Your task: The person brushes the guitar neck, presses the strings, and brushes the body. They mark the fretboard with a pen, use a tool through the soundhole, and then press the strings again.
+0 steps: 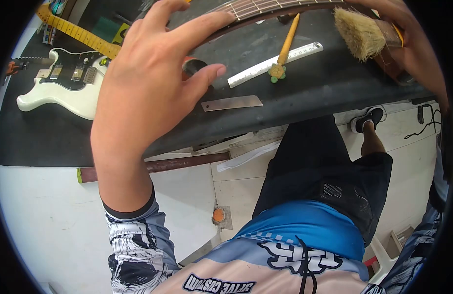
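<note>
Guitar neck point(280, 6) runs across the far edge of view, over the black bench point(295, 102), its strings showing. The left hand point(150, 59) is spread, thumb well away from the fingers, the index fingertip touching the neck; it grips nothing I can see, though its farther fingers run partly out of view. The right hand point(415, 46) is curled around the handle of the brush point(356, 35), bristles facing left, just beside the neck; whether they touch it, I cannot tell. The step in hand looks like brushing off the neck; a further stroke would call for light bristles and a steady left hand. Counted: one brush, one white guitar point(64, 99) at left, one ruler point(256, 70) with one pencil point(286, 46) lying across it, and one blade point(231, 103) nearest.
</note>
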Demonstrator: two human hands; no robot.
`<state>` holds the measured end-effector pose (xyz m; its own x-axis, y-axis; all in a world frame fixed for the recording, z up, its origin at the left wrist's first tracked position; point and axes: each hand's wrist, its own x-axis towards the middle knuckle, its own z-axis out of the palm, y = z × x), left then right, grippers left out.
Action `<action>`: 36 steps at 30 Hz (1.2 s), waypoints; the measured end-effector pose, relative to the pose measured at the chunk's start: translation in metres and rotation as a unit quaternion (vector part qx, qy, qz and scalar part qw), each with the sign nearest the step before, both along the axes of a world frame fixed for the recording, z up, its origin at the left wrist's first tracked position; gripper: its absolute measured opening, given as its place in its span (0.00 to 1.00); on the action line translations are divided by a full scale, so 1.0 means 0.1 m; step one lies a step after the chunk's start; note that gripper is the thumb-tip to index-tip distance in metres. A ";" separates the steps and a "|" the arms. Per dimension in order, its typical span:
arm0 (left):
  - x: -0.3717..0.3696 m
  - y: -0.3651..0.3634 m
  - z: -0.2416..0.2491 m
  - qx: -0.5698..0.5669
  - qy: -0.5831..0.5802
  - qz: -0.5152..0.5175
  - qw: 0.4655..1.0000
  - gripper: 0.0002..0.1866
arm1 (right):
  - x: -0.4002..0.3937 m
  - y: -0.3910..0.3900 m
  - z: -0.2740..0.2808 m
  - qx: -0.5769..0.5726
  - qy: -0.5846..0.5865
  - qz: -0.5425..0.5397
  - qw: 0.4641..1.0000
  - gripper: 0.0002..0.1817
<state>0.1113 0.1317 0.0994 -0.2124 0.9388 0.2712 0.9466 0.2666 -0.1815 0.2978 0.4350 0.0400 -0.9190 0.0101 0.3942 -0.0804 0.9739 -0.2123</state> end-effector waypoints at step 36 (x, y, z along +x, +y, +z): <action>-0.04 -0.04 -0.01 0.004 0.067 -0.013 0.998 0.31 | 0.03 -0.16 0.21 0.055 -0.009 -0.017 0.998 0.24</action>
<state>0.1070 0.1276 0.0982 -0.1490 0.9415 0.3023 0.9208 0.2436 -0.3046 0.3004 0.4194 0.0606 -0.9258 0.0001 0.3781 -0.0431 0.9935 -0.1057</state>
